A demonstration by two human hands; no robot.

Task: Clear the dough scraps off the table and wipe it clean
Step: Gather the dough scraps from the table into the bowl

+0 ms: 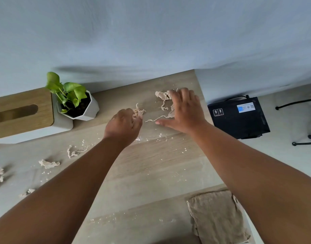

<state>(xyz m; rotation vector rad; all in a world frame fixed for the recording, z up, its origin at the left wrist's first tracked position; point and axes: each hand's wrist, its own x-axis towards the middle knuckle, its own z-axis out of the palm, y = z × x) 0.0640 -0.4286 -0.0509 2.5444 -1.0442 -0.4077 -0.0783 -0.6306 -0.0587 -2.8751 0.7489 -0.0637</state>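
Left hand point(124, 125) pinches a dough scrap point(138, 112); stringy dough strip point(158, 118) lies at 3 o'clock, under spread, empty right hand point(183, 110)

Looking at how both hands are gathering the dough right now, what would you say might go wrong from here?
The stringy dough scraps under the right hand lie close to the table's far edge, so a sweep could push bits off. The left hand grips a clump that may shed crumbs. Scraps at the left could be overlooked before the cloth is used.
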